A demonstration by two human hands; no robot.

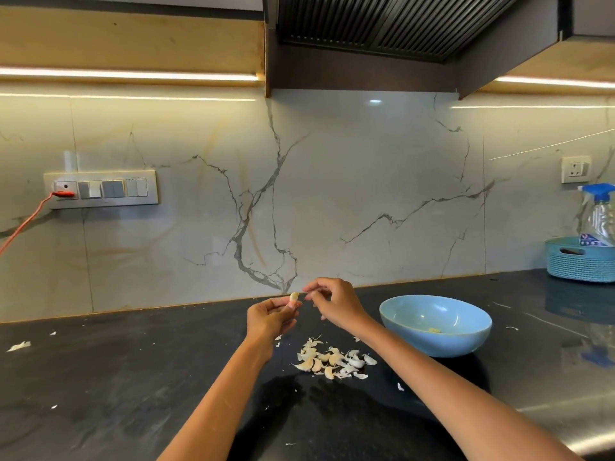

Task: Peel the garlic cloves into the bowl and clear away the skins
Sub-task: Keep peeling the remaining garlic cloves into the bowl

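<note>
My left hand (271, 316) pinches a pale garlic clove (294, 297) at its fingertips, held up above the black counter. My right hand (336, 302) is just to the right of the clove, its thumb and forefinger pinched together; whether a bit of skin is between them I cannot tell. Below the hands lies a heap of garlic cloves and loose skins (332, 361). A light blue bowl (466, 341) stands to the right of the heap with one peeled clove (433, 330) inside.
Stray skin flakes (19, 346) lie scattered over the dark counter (133, 377). At the far right back stands a teal basket (580, 264) with a spray bottle (600, 214). An orange cord (30, 217) runs from the wall socket at left.
</note>
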